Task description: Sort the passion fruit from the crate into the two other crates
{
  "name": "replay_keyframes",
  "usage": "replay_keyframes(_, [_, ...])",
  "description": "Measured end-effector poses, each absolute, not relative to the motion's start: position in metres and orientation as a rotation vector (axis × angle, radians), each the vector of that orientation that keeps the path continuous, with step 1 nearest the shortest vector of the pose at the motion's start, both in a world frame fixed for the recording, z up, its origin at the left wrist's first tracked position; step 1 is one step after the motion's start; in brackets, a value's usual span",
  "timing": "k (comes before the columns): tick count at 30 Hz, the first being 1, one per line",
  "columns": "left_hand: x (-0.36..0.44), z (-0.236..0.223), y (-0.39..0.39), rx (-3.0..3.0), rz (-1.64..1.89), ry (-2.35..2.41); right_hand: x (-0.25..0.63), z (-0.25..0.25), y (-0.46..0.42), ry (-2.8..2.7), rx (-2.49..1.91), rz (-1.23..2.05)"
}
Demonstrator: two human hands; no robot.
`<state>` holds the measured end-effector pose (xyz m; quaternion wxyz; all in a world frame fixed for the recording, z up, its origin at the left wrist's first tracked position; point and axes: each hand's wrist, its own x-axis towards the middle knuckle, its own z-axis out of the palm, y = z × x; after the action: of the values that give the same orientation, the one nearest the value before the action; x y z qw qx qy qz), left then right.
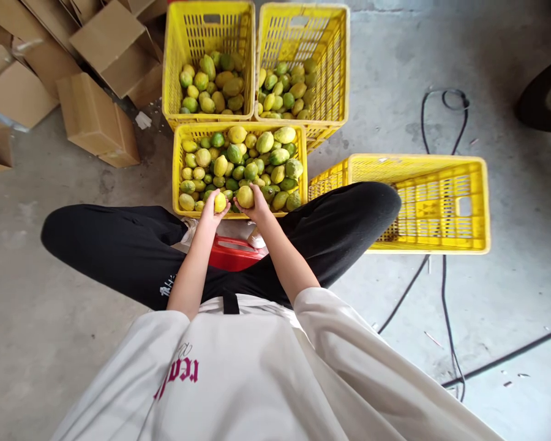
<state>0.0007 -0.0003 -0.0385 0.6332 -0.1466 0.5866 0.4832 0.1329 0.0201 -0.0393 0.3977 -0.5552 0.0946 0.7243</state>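
Note:
My left hand (210, 210) holds a yellow lemon (220, 202), its fingers curled round the fruit. In my right hand (258, 207) is a second lemon (245, 196), rounder and duller yellow. Both hands are close together above the near edge of a yellow crate (176, 168) filled with lemons. The fruit (234, 153) in it ranges from green to yellow and varies in size. Some of the lemons beneath my hands are hidden.
Behind stand two yellow crates, left (174, 55) and right (333, 73), each partly filled with lemons. Another yellow crate (441, 214) lies right of my knee. Cardboard boxes (96, 116) crowd the upper left. Black cables (450, 318) cross the floor near a wheel (548, 98).

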Motion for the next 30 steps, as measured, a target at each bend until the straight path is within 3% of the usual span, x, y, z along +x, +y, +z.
replay_keyframes(5, [0.000,-0.039,0.000,-0.389,1.061,1.372,0.131,-0.023,0.037,0.399,-1.387,1.840])
replay_keyframes(9, [-0.001,-0.040,-0.005,-0.435,1.001,1.336,0.119,0.021,0.091,0.346,-1.159,1.852])
replay_keyframes(15, [-0.007,-0.042,-0.006,-0.429,0.959,1.428,0.123,0.072,0.123,-0.192,-0.599,1.876])
replay_keyframes(19, [-0.002,-0.040,-0.005,-0.286,0.957,1.422,0.142,0.033,0.071,-0.079,-0.872,1.915])
replay_keyframes(23, [0.022,-0.032,0.008,-0.174,1.015,1.477,0.161,-0.024,0.035,0.274,-1.337,1.673])
replay_keyframes(30, [0.093,0.023,0.149,0.533,1.135,1.264,0.169,-0.056,0.045,0.167,-1.520,1.493])
